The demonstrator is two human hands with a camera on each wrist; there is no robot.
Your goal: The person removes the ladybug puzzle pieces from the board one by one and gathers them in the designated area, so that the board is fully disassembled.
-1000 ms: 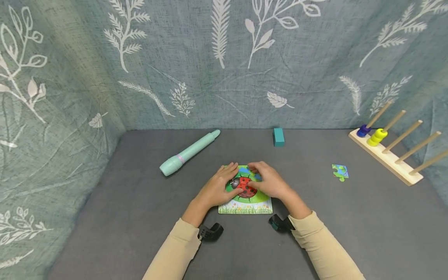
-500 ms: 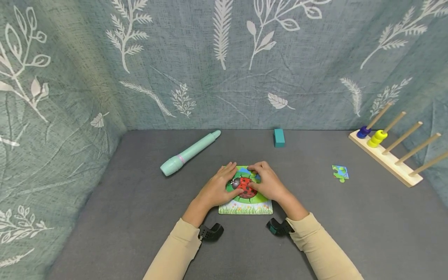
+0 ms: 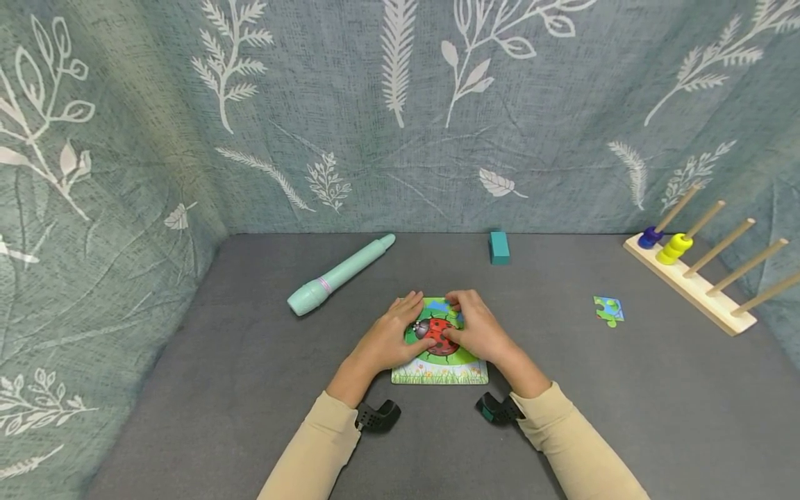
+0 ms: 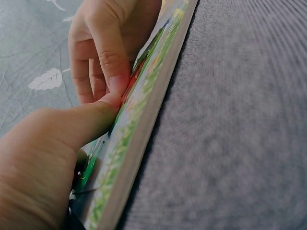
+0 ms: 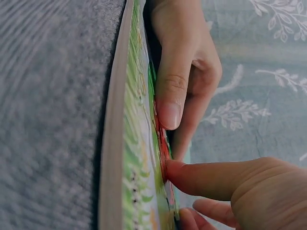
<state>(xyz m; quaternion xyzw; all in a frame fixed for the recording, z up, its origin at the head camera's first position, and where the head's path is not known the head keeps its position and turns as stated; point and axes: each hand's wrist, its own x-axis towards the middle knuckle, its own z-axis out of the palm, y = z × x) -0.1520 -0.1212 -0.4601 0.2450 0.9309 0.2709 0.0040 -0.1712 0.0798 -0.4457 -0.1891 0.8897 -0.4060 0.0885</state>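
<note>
fingers (image 3: 409, 305) of the left hand (image 3: 391, 337) lie relaxed on the puzzle (image 3: 439, 362), flat at mid-tabletop (image 3: 656, 403); those of the right hand (image 3: 484, 333) bend over its upper-right area, grip unclear. assembly appears nearly complete: one loose piece (image 3: 609, 311) remains at right. right hand obscures the probable gap. tube (image 3: 342, 274), block (image 3: 499, 248) and peg rack (image 3: 696, 287) obstruct nothing.

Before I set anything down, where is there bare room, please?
Bare table lies left of the left sleeve, nearer than the mint wand, and right of the right sleeve, nearer than the loose piece. Crowded: the ladybug puzzle, under the left hand and right hand.
</note>
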